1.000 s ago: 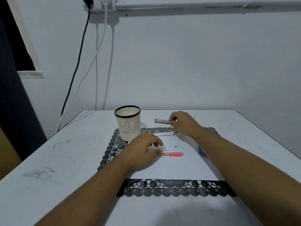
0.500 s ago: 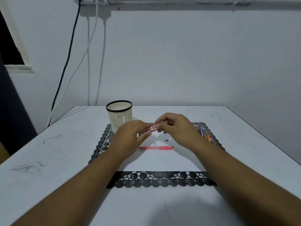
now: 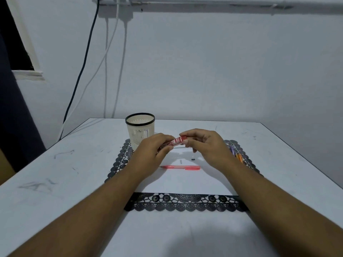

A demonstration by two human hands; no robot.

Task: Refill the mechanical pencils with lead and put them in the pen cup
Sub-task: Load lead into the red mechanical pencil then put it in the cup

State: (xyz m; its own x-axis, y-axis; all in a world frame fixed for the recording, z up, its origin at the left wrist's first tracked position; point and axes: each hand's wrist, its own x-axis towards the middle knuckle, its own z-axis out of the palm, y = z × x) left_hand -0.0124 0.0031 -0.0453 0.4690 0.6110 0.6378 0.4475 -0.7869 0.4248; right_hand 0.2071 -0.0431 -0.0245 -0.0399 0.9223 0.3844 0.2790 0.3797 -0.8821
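Red lead case (image 3: 176, 141) is held above the placemat (image 3: 185, 203), tilted, right end higher; "2B" is printed on it. Lower end is gripped by the left hand (image 3: 152, 154), upper end is pinched by the right hand (image 3: 206, 147). Pink mechanical pencil (image 3: 181, 167) is laid flat on the mat just below the hands, untouched. Two small dark bits (image 3: 193, 159) are seen beside it. Pen cup (image 3: 140, 129) is stood upright at the mat's far-left corner. More pencils (image 3: 237, 154) are partly hidden behind the right wrist.

Lead case (image 3: 176, 141): red, printed in white. Pencil (image 3: 181, 167): pink. Cup (image 3: 140, 132): cream, slotted, rimmed in black. Mat (image 3: 185, 203): white, edged in black lace. Desk (image 3: 55, 182): white, scuffed grey.
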